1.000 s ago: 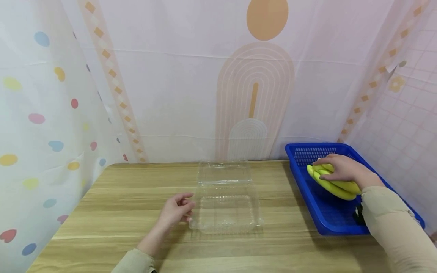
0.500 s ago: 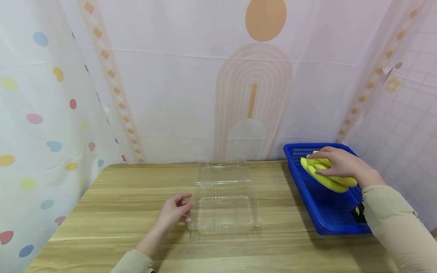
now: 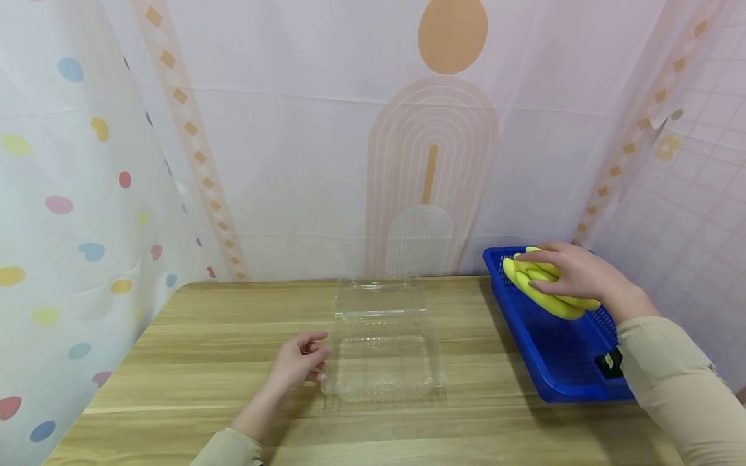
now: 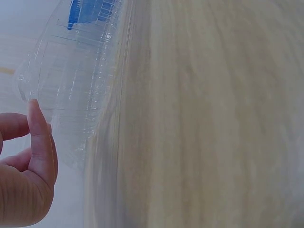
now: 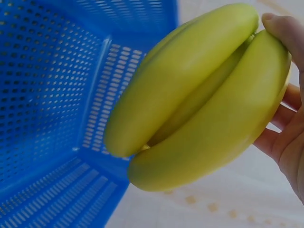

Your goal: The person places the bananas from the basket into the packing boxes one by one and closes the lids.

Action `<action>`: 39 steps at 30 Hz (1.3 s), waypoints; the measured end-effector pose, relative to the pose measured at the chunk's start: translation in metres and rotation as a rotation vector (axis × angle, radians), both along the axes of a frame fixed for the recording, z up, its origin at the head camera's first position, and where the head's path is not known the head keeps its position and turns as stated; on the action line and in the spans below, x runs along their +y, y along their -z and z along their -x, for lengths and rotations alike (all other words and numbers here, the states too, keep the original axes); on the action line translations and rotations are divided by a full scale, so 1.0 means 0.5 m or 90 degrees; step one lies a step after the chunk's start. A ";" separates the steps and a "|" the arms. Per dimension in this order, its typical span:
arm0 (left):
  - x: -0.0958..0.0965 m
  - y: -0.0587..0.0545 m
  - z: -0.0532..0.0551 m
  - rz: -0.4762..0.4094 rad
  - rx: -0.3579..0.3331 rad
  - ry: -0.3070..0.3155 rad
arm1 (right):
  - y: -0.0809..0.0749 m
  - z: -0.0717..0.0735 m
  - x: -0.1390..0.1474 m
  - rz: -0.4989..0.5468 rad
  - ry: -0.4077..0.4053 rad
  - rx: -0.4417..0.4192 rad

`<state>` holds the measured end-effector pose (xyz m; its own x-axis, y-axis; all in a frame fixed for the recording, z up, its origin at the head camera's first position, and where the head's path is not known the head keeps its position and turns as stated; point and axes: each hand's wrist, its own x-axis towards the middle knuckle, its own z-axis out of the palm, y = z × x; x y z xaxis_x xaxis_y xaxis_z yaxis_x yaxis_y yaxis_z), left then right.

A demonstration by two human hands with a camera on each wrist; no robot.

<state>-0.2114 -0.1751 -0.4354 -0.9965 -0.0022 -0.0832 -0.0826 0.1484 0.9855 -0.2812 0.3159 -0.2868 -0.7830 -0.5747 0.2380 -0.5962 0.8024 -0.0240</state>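
Note:
My right hand [image 3: 577, 275] grips a bunch of yellow bananas [image 3: 539, 294] by one end and holds it over the blue basket [image 3: 539, 372]. The right wrist view shows the bananas [image 5: 204, 104] close up, thumb on one side of their end, fingers around the other. A clear plastic clamshell box [image 3: 384, 369] lies on the table with its lid folded back. Beside its left edge is my left hand [image 3: 297, 359], fingers loosely bent and holding nothing. In the left wrist view, a fingertip [image 4: 34, 107] of that hand reaches the tab on the box's rim.
A small dark thing with a pale mark [image 3: 610, 362] lies in the basket near its front right, partly behind the sleeve. The wood-grain table [image 3: 233, 330] ends at a patterned curtain [image 3: 291, 162] behind; more curtain hangs at both sides.
The right hand has lifted the bananas up and to the left inside the basket, uncovering more of the dark thing below. My left hand and the box have stayed in place.

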 end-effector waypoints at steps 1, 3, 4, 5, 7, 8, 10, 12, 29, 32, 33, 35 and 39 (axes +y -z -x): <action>0.000 0.000 0.000 0.000 0.000 0.000 | -0.004 -0.001 -0.004 0.003 -0.004 0.004; 0.001 0.000 0.001 -0.002 0.000 -0.001 | -0.010 -0.005 -0.012 0.008 -0.008 0.007; 0.000 0.000 0.000 -0.002 0.001 0.000 | -0.013 -0.006 -0.016 0.008 -0.009 0.008; 0.000 0.000 0.000 -0.002 0.001 0.000 | -0.015 -0.006 -0.020 0.008 -0.011 0.010; 0.000 0.000 -0.001 -0.003 0.005 0.003 | -0.018 -0.009 -0.028 0.014 -0.018 0.018; 0.000 0.000 -0.001 -0.003 0.006 0.004 | -0.019 -0.009 -0.032 0.017 -0.024 0.026; -0.001 0.000 -0.001 -0.004 0.007 0.005 | -0.020 -0.008 -0.040 0.022 -0.043 0.047; -0.001 0.000 -0.001 -0.005 0.006 0.006 | -0.021 -0.009 -0.050 0.033 -0.062 0.068; -0.002 -0.002 0.000 -0.012 0.002 0.008 | -0.027 -0.003 -0.146 0.074 -0.247 0.202; -0.002 -0.001 0.002 -0.013 0.004 0.011 | -0.027 -0.005 -0.171 0.077 -0.267 0.212; -0.002 0.000 0.002 -0.013 0.004 0.012 | -0.027 -0.006 -0.179 0.079 -0.272 0.215; -0.002 0.000 0.002 -0.012 0.005 0.011 | -0.026 -0.007 -0.196 0.083 -0.287 0.218; 0.000 -0.001 0.004 -0.010 0.003 0.007 | -0.022 -0.010 -0.228 0.093 -0.308 0.213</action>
